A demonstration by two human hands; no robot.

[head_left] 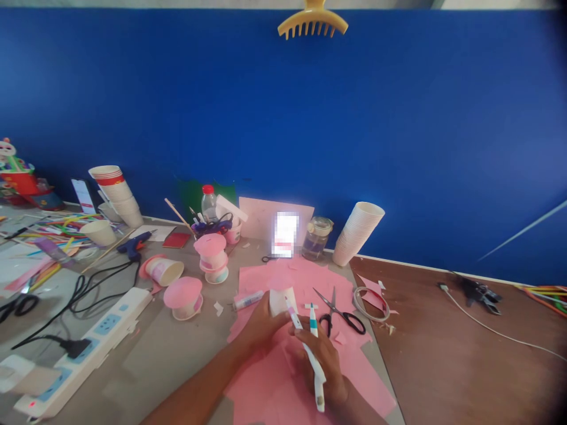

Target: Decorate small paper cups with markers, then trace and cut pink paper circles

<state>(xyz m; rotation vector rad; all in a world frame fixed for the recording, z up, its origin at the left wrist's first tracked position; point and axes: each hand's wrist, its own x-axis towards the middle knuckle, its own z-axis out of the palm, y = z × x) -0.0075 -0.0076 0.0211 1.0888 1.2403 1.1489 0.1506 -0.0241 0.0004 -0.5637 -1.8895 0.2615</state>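
Though near scissors (335, 309) — right hand (323, 361) edge-clear

A white piece (280, 300), partly hidden, is held over pink paper (261, 389), with a slim white pen (315, 359), pale purple near its tip, slanting up-left across it and a white marker (313, 324), teal at the top, held nearly upright just beside.

The pens (315, 363) look smooth plastic, the pink paper (266, 386) matt.
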